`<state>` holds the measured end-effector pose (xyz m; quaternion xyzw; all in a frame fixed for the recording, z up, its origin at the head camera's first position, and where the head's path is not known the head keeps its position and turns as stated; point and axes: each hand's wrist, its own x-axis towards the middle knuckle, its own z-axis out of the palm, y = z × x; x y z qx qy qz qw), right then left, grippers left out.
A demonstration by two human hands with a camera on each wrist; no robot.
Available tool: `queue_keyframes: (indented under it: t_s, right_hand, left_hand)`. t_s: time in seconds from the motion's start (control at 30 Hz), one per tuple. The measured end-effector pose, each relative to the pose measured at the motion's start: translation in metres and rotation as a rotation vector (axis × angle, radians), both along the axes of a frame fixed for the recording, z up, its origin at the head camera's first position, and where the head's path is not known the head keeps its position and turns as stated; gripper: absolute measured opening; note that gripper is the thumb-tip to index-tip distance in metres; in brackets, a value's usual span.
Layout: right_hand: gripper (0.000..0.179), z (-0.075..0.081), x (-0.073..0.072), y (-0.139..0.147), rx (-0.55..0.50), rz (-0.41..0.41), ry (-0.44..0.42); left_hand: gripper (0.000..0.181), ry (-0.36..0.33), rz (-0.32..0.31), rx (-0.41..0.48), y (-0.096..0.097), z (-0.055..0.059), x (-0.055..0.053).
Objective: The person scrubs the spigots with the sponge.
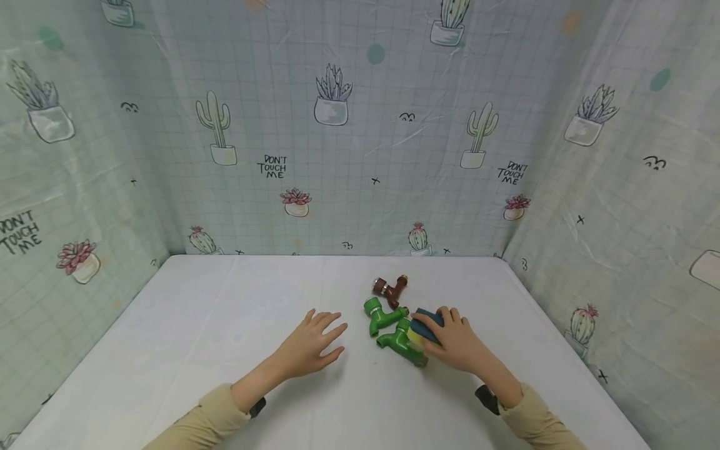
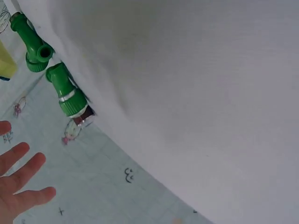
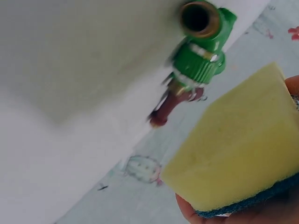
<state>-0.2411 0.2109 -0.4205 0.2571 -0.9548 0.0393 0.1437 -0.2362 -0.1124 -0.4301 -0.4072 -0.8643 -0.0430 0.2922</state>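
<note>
My right hand (image 1: 458, 342) grips a sponge (image 1: 426, 325) with a dark blue scouring side and a yellow foam side, held just over the right end of the green taps. In the right wrist view the yellow foam of the sponge (image 3: 238, 144) faces the camera. The nearer green tap (image 1: 402, 342) lies beside the sponge, and a second green tap (image 1: 382, 316) lies right behind it. Farther back is a brown tap (image 1: 390, 290). My left hand (image 1: 306, 347) hovers left of the taps, fingers spread, holding nothing.
The white table (image 1: 253, 300) is bounded at the back and sides by hanging cloth (image 1: 360, 150) printed with potted cacti. A dark band (image 1: 487, 399) sits on the right wrist and another (image 1: 257, 407) on the left, at the beige sleeve cuffs.
</note>
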Motion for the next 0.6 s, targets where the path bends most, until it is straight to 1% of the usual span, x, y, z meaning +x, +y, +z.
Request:
queue_keyframes:
  t_s: [0.17, 0.33, 0.47, 0.6]
  right_hand:
    - [0.047, -0.002, 0.004, 0.024, -0.03, -0.067, -0.013]
    - [0.046, -0.003, 0.008, 0.039, -0.049, -0.109, -0.019]
    - [0.045, -0.004, 0.01, 0.045, -0.064, -0.122, -0.026]
    - [0.045, -0.004, 0.011, 0.047, -0.066, -0.133, -0.02]
  left_hand:
    - [0.041, 0.041, -0.064, -0.117, 0.029, -0.003, -0.012]
    - [0.043, 0.018, -0.087, -0.193, 0.059, -0.008, -0.022]
    - [0.046, 0.027, -0.08, -0.244, 0.079, -0.012, -0.031]
    - [0.051, 0.06, -0.05, -0.348, 0.096, -0.016, -0.04]
